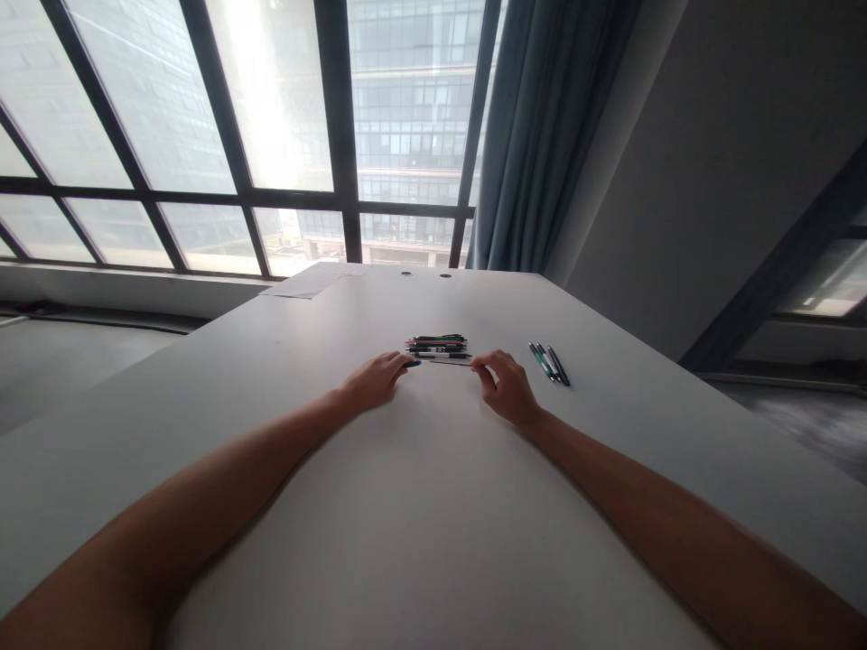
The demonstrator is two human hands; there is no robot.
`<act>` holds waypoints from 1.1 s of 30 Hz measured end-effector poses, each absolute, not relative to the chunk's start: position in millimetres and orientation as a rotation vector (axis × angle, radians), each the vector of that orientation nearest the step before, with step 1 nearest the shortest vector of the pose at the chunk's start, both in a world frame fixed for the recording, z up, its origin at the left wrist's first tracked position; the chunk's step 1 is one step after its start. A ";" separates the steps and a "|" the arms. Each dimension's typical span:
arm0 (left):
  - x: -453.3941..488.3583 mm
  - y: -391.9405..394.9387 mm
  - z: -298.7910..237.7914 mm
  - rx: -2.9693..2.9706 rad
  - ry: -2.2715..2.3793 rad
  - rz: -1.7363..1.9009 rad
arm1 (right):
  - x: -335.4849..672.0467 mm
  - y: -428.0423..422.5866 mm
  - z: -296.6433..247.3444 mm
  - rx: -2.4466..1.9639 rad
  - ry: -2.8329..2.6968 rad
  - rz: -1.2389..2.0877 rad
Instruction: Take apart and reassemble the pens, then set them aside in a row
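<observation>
My left hand is closed around a dark pen part, its blue end sticking out toward the right; most of it is hidden in the fingers. Opposite, my right hand pinches a thin dark pen refill between thumb and fingertips, with the free end toward my left hand. A small gap separates the two pieces. Just beyond both hands lies a stack of pens, mostly black, side by side across the white table.
To the right of my right hand lie several pens, black and green, slanted together. White paper sheets rest at the far left of the table. Two round dark holes show near its far edge, with windows and a blue curtain behind.
</observation>
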State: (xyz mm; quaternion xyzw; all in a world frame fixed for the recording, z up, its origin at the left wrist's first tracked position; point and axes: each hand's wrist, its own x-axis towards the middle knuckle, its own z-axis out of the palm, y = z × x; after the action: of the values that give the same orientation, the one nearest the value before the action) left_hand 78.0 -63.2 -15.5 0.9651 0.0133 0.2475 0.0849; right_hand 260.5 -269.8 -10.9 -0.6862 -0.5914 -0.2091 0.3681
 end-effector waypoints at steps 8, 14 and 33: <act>77.2 -64.7 -14.2 2.898 0.064 0.729 | 261.5 -270.1 -11.3 -1.734 -1.544 -0.549; 76.3 -65.6 -12.9 2.910 0.082 0.719 | 261.6 -270.8 -11.1 -1.741 -1.586 -0.544; 76.6 -66.2 -11.8 2.935 0.067 0.746 | 256.1 -270.7 -10.5 -1.442 -1.711 -0.626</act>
State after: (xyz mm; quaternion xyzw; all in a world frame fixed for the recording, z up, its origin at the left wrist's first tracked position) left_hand 76.6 -66.2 -11.8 0.9674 0.0219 0.2459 0.0565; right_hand 256.1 -270.7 -10.5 -0.5693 -0.6757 -0.2471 0.3977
